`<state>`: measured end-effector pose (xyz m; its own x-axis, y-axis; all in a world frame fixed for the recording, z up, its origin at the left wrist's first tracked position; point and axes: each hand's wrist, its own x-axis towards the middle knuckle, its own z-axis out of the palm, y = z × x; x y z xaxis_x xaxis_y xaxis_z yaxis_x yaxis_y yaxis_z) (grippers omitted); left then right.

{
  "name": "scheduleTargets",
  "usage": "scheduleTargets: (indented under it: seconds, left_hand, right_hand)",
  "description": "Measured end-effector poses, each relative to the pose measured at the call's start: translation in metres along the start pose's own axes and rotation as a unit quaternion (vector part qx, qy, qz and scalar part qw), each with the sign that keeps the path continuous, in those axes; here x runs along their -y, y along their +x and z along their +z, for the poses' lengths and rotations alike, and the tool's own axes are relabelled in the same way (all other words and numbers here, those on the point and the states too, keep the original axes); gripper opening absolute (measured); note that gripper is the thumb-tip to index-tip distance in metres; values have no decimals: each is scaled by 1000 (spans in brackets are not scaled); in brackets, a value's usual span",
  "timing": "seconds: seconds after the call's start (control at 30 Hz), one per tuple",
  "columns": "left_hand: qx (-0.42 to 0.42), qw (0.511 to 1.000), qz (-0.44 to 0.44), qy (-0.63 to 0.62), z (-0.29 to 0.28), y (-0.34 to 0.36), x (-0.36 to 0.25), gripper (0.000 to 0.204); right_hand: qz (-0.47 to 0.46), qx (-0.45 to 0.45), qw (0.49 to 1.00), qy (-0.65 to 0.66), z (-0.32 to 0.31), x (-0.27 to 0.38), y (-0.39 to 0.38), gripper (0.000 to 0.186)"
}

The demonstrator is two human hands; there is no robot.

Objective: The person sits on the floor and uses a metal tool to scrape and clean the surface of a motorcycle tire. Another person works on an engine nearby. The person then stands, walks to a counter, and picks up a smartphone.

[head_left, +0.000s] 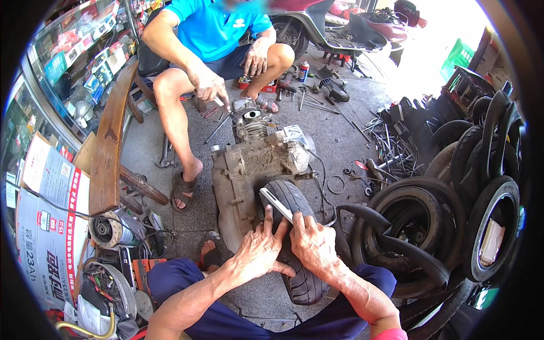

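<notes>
A slim, pale grey tool with a slot along it (276,204) lies slantwise over the tread of a small black scooter tyre (303,283). Its exact kind I cannot make out. My right hand (314,243) is closed around the tool's lower end. My left hand (262,246) rests on the tyre with fingers apart, its index fingertip by the tool's edge and thumb stretched across the tread. The tyre sits at the near end of a dirty scooter engine (246,175) on the floor. Across from me, a person in a blue shirt (218,34) has a hand (209,88) with a small light-coloured object at the cylinder.
A wooden bench (110,136) and a white carton (48,226) stand at the left. Old tyres (416,218) and loose metal tools (391,144) pile up at the right. A spray can (304,71) stands behind the engine, with a scooter (334,34) farther back.
</notes>
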<state>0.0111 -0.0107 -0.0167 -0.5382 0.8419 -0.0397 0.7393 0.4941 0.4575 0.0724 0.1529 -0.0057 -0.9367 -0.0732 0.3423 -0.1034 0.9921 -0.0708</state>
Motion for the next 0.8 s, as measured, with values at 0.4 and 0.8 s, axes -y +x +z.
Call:
scheduleTargets:
  seconds: [0.4,0.8]
  left_hand:
    - [6,1000,-3,1,-1,1,-2,140]
    - [-7,1000,-16,-1,0,-3,-1,142]
  right_hand:
    - [2,-1,1000,1,-3,1,0,32]
    - [74,35,994,67,23,-41,92,12]
